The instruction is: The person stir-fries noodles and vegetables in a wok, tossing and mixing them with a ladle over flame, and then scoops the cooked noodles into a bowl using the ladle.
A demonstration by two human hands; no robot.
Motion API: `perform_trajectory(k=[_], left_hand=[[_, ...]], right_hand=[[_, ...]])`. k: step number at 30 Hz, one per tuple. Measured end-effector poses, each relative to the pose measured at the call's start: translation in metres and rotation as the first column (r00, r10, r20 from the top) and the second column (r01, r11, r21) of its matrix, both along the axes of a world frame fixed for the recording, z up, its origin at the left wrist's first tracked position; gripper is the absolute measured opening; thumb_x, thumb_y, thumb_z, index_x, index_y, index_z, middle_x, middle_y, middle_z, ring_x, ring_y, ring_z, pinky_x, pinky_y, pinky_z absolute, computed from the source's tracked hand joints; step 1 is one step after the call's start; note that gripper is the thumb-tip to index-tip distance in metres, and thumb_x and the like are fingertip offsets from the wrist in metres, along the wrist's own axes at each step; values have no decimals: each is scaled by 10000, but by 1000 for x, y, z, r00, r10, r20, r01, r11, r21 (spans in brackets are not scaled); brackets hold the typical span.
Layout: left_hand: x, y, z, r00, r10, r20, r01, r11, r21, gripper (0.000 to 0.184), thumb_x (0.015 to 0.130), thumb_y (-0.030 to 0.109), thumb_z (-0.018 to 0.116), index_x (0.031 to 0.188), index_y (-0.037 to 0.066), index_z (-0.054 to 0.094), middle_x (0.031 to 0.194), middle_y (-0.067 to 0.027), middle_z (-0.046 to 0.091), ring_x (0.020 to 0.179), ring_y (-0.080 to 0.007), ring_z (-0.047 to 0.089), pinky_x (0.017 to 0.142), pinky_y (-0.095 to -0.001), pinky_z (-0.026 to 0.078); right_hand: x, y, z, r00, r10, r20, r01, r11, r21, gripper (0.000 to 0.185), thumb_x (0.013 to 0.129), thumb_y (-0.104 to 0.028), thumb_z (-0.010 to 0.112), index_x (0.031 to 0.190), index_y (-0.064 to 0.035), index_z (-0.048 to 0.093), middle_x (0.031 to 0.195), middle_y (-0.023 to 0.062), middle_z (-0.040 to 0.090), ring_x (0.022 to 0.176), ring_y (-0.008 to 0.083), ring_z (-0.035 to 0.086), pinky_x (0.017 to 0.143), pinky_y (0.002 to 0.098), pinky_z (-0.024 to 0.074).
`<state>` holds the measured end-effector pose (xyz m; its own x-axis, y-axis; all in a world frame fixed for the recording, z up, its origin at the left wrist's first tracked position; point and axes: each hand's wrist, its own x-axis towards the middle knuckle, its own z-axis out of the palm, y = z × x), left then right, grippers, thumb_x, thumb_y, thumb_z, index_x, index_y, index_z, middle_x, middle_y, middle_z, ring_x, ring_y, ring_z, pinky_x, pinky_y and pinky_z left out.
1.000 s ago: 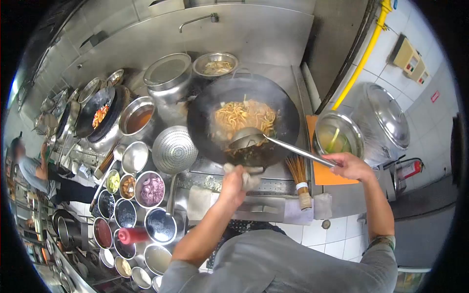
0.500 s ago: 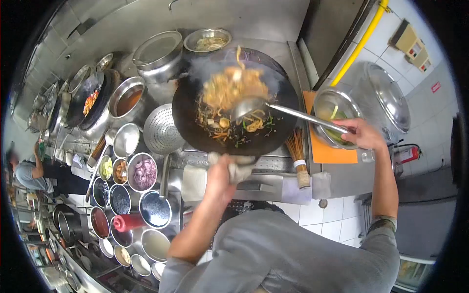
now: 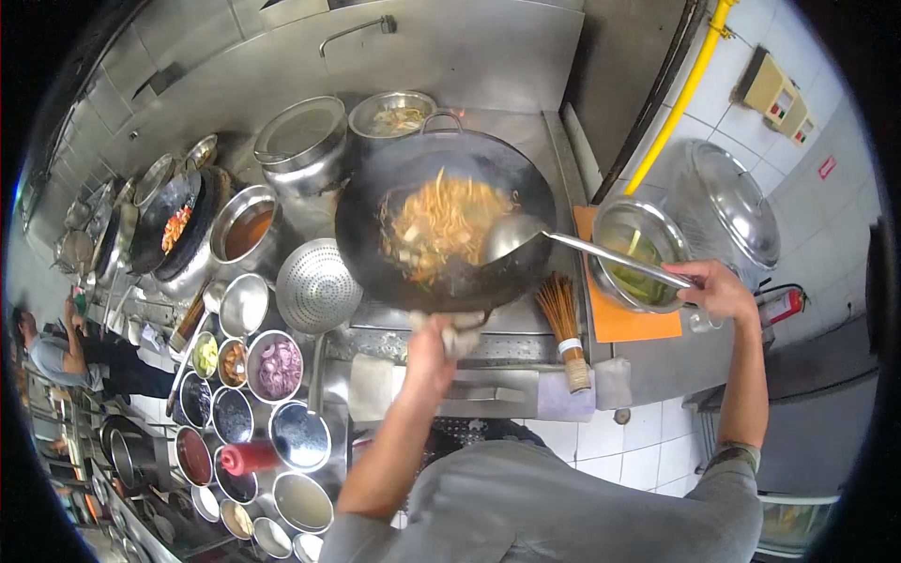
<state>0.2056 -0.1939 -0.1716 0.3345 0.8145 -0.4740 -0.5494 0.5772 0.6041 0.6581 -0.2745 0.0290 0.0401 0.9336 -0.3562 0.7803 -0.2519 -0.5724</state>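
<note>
Gripping the wok (image 3: 532, 190) through a cloth (image 3: 462, 340), the left hand (image 3: 430, 355) requires a steady hold, while the right hand (image 3: 721, 291), fingers closed round the ladle (image 3: 603, 252), should sweep beneath the noodles (image 3: 446, 223) inside the wok.

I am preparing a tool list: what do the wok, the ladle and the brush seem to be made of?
Wok: dark metal, possibly iron or carbon steel, with a blackened, mostly dull surface.
Ladle: probably stainless steel, smooth and silvery, with bright reflections on its bowl and handle.
Brush: stiff brown strands suggest bamboo or another plant fibre, matt-looking.
</note>
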Motion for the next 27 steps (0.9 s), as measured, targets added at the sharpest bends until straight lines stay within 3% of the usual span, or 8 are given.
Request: perform_trajectory(k=[4,6,8,9,15,17,19,27], left_hand=[[18,53,-20,984,168,55,-168,986,8,247,946,83,506,1133,-49,599,1044,-168,694,888,-297,706,812,-448,591],[19,65,-25,990,140,34,-139,990,-33,261,928,80,531,1153,-41,587,1038,-157,686,903,-298,704,822,-450,592],[21,64,-33,993,113,37,-113,994,-3,267,923,87,537,1159,-30,578,1047,-152,680,916,-296,703,830,-451,593],[21,67,-37,994,104,41,-105,994,15,270,921,90,540,1163,-25,573,1052,-149,677,923,-295,703,834,-451,594],[23,71,-49,990,137,-23,-137,990,36,330,940,135,518,1221,-31,565,1140,-187,684,999,-351,702,843,-497,608],[22,68,-40,992,124,-34,-123,992,34,331,940,134,522,1224,-30,564,1145,-188,681,1000,-348,700,840,-495,607],[20,67,-41,994,106,-37,-106,994,15,321,938,128,533,1215,-31,570,1138,-184,681,999,-339,702,850,-487,605],[21,72,-44,993,120,-25,-119,993,17,283,937,100,548,1182,-35,593,1120,-173,697,1000,-318,706,873,-463,598]], right_hand=[[-30,16,-59,935,58,350,-176,932,317,510,869,-102,723,1366,-203,676,1232,140,731,1029,310,731,907,393,566],[-83,23,-82,910,-166,379,84,971,223,483,897,-103,703,1364,-222,675,1227,132,733,1051,340,713,949,389,552],[-75,26,-169,985,-167,40,130,876,464,481,921,-102,682,1393,-191,650,1276,143,714,1127,328,696,991,389,531],[-89,30,-178,962,-228,-153,268,896,354,502,943,-95,656,1440,-140,600,1352,188,666,1230,324,652,1047,392,497],[-182,88,-179,943,-303,-135,331,892,308,570,977,-230,600,1485,-39,423,1259,323,646,1173,514,614,1008,541,489],[-218,91,-149,953,-239,-188,267,954,139,559,997,-224,597,1478,-10,408,1103,300,681,810,440,712,748,506,574],[-232,85,-151,908,-194,-370,241,967,86,555,1011,-180,609,1519,-113,396,868,110,628,553,183,578,479,349,508],[-178,125,-128,875,-171,-454,219,974,56,573,1010,-116,603,1532,-82,369,758,9,532,533,99,487,413,289,434]])
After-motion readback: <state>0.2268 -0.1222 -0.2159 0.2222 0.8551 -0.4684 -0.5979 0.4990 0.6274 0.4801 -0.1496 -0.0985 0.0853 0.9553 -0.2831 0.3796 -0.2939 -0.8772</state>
